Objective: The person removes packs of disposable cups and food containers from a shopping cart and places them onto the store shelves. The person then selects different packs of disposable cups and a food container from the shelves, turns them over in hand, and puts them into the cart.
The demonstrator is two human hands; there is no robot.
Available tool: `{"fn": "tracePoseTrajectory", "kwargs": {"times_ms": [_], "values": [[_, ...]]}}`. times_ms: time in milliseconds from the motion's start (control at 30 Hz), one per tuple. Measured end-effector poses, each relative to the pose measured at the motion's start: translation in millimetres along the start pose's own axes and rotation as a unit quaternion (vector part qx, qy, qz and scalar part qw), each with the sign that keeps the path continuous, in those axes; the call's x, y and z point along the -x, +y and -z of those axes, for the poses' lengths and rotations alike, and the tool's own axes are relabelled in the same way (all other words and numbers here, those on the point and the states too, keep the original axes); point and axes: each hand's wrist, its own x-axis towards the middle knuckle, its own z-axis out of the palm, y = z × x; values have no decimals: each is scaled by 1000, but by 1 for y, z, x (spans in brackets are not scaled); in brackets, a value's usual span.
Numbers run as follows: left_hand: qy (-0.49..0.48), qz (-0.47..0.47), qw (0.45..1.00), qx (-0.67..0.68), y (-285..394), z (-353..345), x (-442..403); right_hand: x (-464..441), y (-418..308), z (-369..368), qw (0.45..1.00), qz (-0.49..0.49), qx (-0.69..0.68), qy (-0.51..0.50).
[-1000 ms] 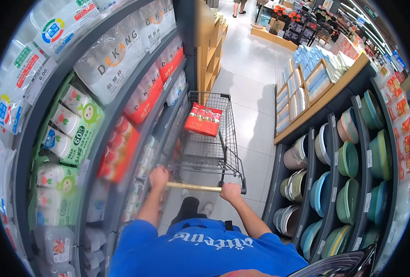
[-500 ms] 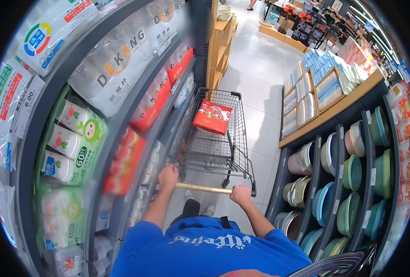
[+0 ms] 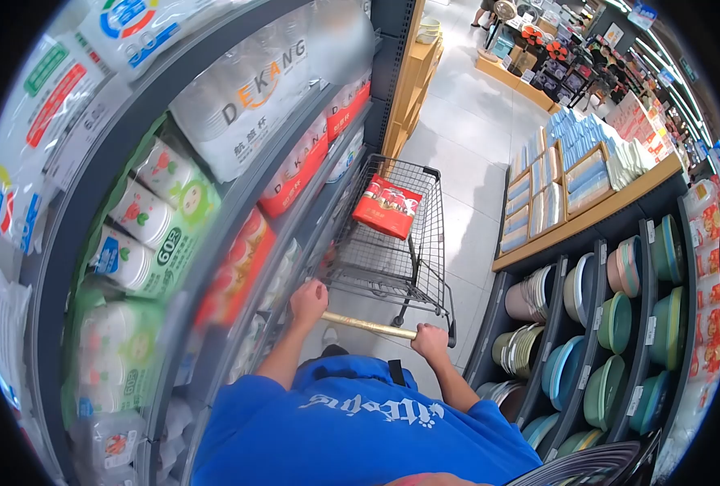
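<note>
A wire shopping cart stands before me in the aisle, with a pale gold push handle. My left hand is closed at the handle's left end, close beside the shelf. At the right end, my right hand has its fingers wrapped round the same handle. A red plastic pack with printed lettering sits tilted in the basket of the cart, apart from both hands.
Shelving with a DEKANG cup pack and green cup packs runs close on my left. On the right are basins in slanted racks and wooden boxes of folded goods. Tiled floor leads ahead; a person's legs show far off.
The cart and both hands sit slightly farther right in view, and the left shelves have shifted right too. Both hands keep their hold on the handle. A distant person's legs show more.
</note>
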Motion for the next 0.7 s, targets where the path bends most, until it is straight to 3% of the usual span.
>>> {"fn": "tracePoseTrajectory", "kwargs": {"times_ms": [133,233,333,467,700], "values": [[91,67,973,204,-21,-8,6,-1,4,-3,998,-23,8,-50],[231,-12,960,160,13,51,24,-7,2,8,993,-49,8,-106],[344,23,928,142,8,94,42,-7,0,7,990,-67,8,-127],[321,122,892,295,-13,127,55,-11,-1,8,983,-74,-3,-166],[290,113,906,287,1,123,46,-23,6,1,973,-60,-4,-223]]}}
